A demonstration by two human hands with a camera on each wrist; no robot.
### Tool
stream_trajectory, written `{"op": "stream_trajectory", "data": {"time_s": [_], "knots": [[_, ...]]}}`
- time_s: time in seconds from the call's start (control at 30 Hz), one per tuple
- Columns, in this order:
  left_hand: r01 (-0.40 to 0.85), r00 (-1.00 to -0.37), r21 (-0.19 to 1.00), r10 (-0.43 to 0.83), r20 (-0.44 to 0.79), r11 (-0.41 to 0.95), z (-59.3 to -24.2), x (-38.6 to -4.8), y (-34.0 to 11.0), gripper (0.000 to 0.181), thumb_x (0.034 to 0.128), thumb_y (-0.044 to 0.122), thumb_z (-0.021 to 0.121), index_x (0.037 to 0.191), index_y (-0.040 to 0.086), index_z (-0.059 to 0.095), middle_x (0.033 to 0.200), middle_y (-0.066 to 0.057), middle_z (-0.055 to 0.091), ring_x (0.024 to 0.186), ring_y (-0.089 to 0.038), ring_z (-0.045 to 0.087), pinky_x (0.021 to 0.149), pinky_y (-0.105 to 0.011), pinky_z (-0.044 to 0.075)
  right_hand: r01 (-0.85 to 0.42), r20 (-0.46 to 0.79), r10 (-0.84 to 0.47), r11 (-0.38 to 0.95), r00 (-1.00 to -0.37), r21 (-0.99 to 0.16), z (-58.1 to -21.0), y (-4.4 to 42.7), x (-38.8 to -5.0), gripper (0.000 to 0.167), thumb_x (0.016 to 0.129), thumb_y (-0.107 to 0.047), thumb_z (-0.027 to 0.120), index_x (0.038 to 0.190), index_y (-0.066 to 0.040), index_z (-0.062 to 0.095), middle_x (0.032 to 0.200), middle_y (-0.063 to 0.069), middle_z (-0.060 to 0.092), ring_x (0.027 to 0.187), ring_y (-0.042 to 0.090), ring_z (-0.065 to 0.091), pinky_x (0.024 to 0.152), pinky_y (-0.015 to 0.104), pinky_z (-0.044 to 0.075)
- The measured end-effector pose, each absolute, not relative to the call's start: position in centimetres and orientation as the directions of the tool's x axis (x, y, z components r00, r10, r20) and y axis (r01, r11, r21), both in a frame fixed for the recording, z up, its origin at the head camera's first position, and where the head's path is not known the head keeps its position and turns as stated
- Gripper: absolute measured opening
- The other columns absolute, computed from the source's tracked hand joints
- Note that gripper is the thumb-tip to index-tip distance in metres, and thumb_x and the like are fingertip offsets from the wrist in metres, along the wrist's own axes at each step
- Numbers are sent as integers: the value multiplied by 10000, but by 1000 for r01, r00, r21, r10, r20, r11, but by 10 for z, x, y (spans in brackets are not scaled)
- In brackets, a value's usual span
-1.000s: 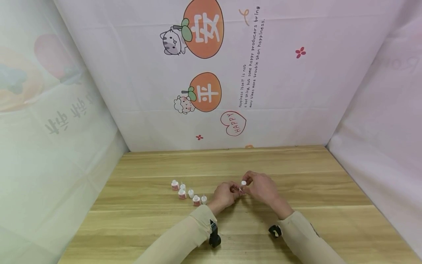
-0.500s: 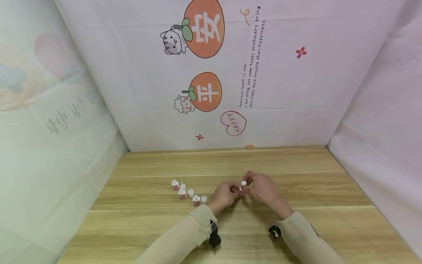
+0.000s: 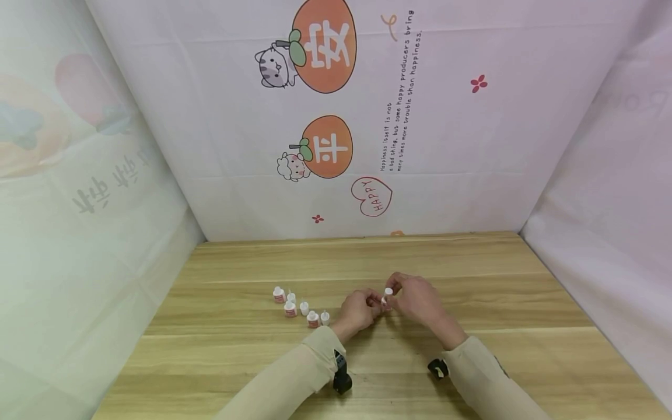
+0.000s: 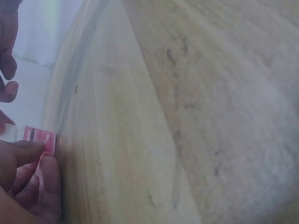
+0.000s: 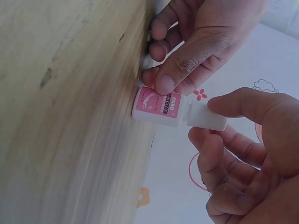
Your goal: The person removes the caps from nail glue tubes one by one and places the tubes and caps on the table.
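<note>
A small nail glue bottle with a pink label stands on the table between both hands. Thumb and fingers of the left hand pinch its body low down, near the tabletop. The bottle's white cap is pinched between thumb and fingers of the right hand. A narrow stretch of neck shows between cap and shoulder in the right wrist view. From the left wrist, the pink label is partly covered by the left thumb.
Left of the hands stand three similar bottles with pink labels. Beside them are three white caps with thin stems pointing up. The wooden table is bounded by printed white cloth at the back and sides.
Both hands stay almost in place around the bottle. Slightly more of its pink label shows between the fingers than a second ago.
</note>
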State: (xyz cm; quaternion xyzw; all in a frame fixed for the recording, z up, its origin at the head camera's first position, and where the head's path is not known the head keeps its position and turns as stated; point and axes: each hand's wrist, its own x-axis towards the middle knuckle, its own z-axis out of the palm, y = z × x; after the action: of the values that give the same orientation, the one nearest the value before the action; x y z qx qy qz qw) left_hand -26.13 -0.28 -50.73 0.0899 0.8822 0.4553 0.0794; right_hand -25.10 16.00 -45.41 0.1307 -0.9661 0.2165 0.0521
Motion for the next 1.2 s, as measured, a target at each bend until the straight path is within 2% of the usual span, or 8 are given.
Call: {"op": "stream_trajectory", "data": {"time_s": [0.4, 1.2], "knots": [[102, -973, 816, 227, -36, 569, -501, -260, -3, 61, 911, 128, 710, 970, 138, 719, 774, 49, 674, 556, -38, 524, 529, -190, 414, -283, 160, -237, 872, -958, -399, -452, 160, -251, 155, 860, -248, 761, 987, -203, 684, 927, -25, 737, 735, 133, 627, 617, 299, 482], [95, -971, 825, 236, -48, 558, -504, -260, -4, 54, 919, 126, 707, 972, 122, 714, 768, 37, 681, 556, -38, 532, 517, -188, 425, -277, 140, -241, 871, -960, -405, -452, 159, -251, 132, 864, -242, 748, 966, -203, 675, 912, -33, 729, 743, 121, 618, 633, 313, 484]]}}
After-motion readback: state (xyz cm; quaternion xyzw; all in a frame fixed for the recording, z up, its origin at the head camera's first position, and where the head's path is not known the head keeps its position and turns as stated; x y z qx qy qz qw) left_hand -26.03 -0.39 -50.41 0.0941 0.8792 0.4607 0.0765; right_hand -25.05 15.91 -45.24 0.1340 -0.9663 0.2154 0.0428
